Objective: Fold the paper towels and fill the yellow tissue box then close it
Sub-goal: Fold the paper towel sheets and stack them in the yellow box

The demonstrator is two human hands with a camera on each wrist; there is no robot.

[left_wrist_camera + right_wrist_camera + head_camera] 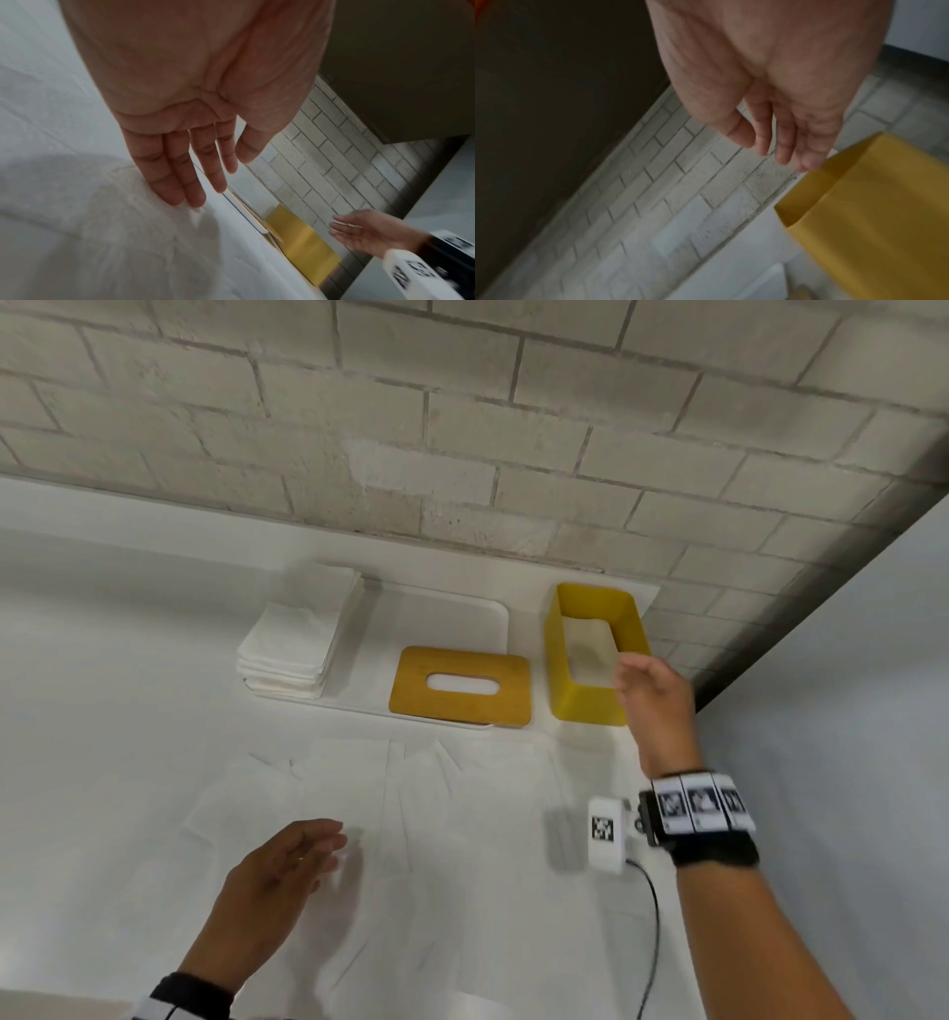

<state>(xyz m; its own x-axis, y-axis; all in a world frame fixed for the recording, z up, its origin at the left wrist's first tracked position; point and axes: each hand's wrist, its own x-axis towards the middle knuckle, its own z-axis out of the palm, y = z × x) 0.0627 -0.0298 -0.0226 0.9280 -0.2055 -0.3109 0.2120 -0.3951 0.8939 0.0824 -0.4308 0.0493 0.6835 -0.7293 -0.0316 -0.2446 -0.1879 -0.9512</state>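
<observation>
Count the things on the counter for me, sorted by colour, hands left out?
Yellow: 1, the open box.
Wood-brown: 1, the slotted lid.
White: 4, the tray, the towel stack, the unfolded towels, the towel inside the box.
Total: 6.

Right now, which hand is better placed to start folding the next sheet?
Probably the left hand: open, over the unfolded white paper towel. The right hand hovers empty by the yellow tissue box.
</observation>
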